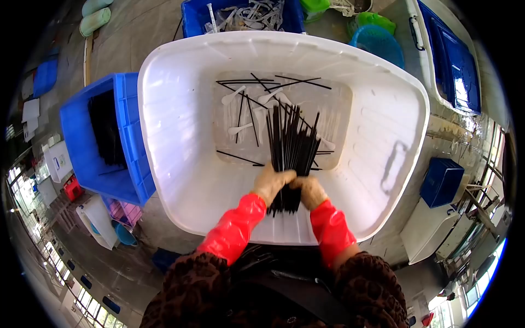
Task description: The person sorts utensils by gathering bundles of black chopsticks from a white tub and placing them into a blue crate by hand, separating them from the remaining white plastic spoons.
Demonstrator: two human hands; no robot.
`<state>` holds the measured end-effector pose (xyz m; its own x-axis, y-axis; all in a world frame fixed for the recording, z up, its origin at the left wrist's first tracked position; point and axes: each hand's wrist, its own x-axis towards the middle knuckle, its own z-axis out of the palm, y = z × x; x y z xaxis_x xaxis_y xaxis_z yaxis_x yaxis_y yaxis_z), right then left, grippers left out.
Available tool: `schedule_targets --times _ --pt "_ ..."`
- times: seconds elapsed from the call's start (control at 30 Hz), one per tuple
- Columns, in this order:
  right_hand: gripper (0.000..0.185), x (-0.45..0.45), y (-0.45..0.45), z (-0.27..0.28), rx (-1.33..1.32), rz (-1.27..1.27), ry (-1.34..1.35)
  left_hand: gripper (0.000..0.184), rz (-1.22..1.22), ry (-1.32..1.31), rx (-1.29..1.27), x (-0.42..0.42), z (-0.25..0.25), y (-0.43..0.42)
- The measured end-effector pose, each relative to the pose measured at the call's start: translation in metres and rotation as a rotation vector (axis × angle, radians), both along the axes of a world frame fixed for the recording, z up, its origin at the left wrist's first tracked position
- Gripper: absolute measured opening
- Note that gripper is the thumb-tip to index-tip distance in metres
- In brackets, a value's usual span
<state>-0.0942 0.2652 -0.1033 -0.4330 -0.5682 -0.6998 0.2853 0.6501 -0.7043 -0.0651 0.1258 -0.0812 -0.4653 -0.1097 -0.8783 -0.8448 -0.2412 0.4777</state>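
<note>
A thick bundle of black chopsticks (292,142) stands roughly upright over the near part of a large white tub (178,104). My left hand (269,183), in a tan glove with a red sleeve cover, is closed around the left side of the bundle. From the right, my right hand (309,191), gloved alike, grips its lower part. The far ends fan out slightly. Loose black chopsticks (240,158) lie scattered on the tub's bottom, among several white spoons (234,95). Shallow water seems to cover the bottom.
To the left, a blue crate (131,131) holds many black chopsticks (106,128). Behind the tub, a blue bin (198,19) contains clear and white pieces. A light-blue basket (377,46) and a white container with a blue lid (454,60) stand at the far right.
</note>
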Motion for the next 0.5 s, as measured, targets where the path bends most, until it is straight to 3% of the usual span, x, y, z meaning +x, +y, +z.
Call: schedule_targets --times 0.03,0.07,0.13,0.17,0.23,0.3,0.37,0.4,0.43,0.47,0.5 --pt "0.019 -0.011 -0.004 -0.009 -0.064 0.029 0.105 0.024 0.12 -0.056 0.041 -0.01 -0.006 -0.005" --pt "0.02 -0.026 -0.013 -0.019 -0.145 0.099 0.329 0.025 0.193 0.067 0.134 -0.02 -0.02 -0.013" --pt "0.02 -0.057 -0.034 -0.015 -0.253 0.069 0.485 0.026 0.051 0.232 -0.054 -0.039 -0.034 -0.032" --pt "0.02 -0.066 -0.041 -0.014 -0.283 0.071 0.569 0.026 0.069 0.23 0.002 -0.053 -0.02 -0.041" --pt "0.023 -0.075 -0.057 -0.002 -0.226 0.092 0.755 0.028 -0.026 0.249 -0.203 -0.063 -0.009 -0.052" --pt "0.023 -0.058 -0.067 0.03 -0.093 -0.367 0.161 0.032 0.116 0.31 -0.123 -0.043 0.011 -0.048" --pt "0.023 -0.04 -0.048 0.027 -0.375 0.176 0.899 0.033 0.232 0.457 -0.086 -0.019 0.043 -0.042" --pt "0.021 -0.055 -0.05 0.012 -0.31 0.212 0.794 0.036 0.11 0.295 -0.11 -0.035 0.037 -0.051" --pt "0.02 -0.06 -0.085 0.037 0.085 -0.178 0.074 0.04 0.138 0.24 -0.135 -0.031 0.03 -0.054" --pt "0.019 -0.03 -0.076 0.012 0.008 -0.431 -0.116 0.043 0.092 0.232 -0.259 -0.009 0.037 -0.056" --pt "0.018 0.003 -0.073 0.043 -0.045 -0.329 -0.035 0.042 0.122 0.157 -0.166 0.03 0.031 -0.05"
